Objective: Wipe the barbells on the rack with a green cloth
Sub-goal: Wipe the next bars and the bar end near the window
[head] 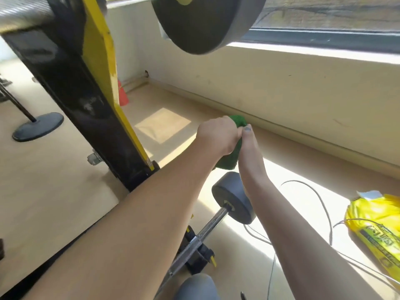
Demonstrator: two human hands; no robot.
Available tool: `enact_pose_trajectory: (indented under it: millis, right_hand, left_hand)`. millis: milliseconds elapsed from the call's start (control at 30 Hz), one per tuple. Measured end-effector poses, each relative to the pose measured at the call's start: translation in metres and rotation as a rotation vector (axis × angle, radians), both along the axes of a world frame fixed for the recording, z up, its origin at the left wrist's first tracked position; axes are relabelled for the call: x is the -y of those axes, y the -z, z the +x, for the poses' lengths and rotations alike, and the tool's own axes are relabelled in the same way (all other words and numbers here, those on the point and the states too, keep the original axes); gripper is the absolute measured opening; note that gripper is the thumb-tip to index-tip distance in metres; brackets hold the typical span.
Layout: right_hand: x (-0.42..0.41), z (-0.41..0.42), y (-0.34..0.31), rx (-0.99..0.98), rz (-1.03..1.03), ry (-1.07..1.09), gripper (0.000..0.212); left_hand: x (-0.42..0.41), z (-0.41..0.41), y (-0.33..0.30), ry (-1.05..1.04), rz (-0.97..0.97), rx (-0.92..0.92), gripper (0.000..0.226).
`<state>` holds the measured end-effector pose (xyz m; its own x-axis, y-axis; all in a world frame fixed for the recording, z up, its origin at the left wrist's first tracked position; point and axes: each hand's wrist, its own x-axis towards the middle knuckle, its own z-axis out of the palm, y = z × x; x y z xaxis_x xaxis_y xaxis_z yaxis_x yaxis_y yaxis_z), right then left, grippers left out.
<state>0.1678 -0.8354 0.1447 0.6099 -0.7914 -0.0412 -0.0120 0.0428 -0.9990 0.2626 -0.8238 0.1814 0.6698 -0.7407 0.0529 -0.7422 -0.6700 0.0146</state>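
Both hands, left (218,135) and right (249,144), grip the green cloth (229,158).

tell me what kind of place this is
Most likely a gym or weight room. A black and yellow rack holds a barbell with a large dark weight plate overhead, and a lower barbell with a grey end weight sits below the hands. Both hands hold a green cloth.

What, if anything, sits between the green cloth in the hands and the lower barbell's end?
Nothing visible. Both hands, left hand and right hand, grip the green cloth just above the lower barbell; only open air separates them.
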Motion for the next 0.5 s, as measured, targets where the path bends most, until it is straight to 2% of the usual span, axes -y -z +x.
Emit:
enact_pose_trajectory:
  millis: [167,300,367,433,500]
  right_hand:
    - [0.008,0.001,0.001,-0.017,0.129,-0.016,0.061]
    - [0.005,-0.005,-0.005,0.009,0.193,-0.026,0.047]
    - [0.002,-0.008,-0.007,0.093,0.362,-0.057,0.038]
    - [-0.004,-0.013,-0.009,0.154,0.548,-0.079,0.029]
    - [-0.009,-0.017,-0.011,0.171,0.609,-0.118,0.034]
  left_hand:
    - [0.009,-0.002,0.002,-0.002,0.02,-0.027,0.039]
    - [-0.024,-0.006,0.0,-0.016,0.14,0.047,0.053]
    - [-0.043,-0.007,0.001,-0.017,0.213,0.087,0.053]
    - [-0.048,-0.006,-0.007,-0.001,0.251,0.029,0.049]
    - [-0.036,0.0,-0.021,0.036,0.309,-0.088,0.043]
